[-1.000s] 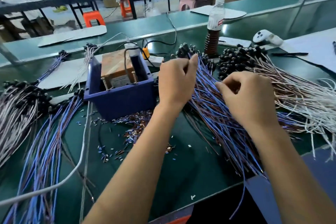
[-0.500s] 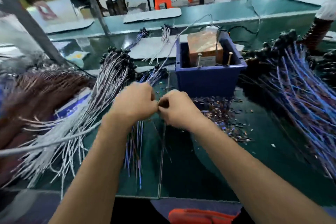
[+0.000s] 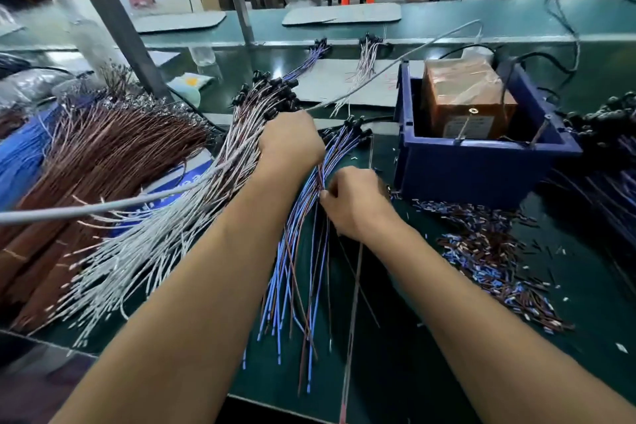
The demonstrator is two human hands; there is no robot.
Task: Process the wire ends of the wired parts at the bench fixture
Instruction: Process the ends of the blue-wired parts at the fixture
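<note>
Blue-and-brown wired parts (image 3: 303, 251) lie fanned on the green bench (image 3: 395, 354) just left of the blue bin (image 3: 481, 169), black heads toward the far side and free wire ends toward us. We see our left hand (image 3: 292, 144) curled down onto the upper part of this fan, knuckles up; whether its fingers actually close round any wires we cannot tell. Our right hand (image 3: 354, 203), nearer us and closer to the bin, pinches a few strands at the fan's right edge.

A second ago both hands worked in the larger blue pile to the right of the bin; half a second ago they met in front of it, and they are now down on this left-hand fan. We judge that a processed piece is being laid with the finished batch, so the next part must come from the right of the bin.

The taped brown fixture (image 3: 468, 96) sits inside the bin, and cut insulation scraps (image 3: 492, 251) litter the bench before it. Further left of the bin lie white-wired parts (image 3: 165, 227), then a brown wire bundle (image 3: 113, 151). A grey cable (image 3: 103, 206) crosses them.
</note>
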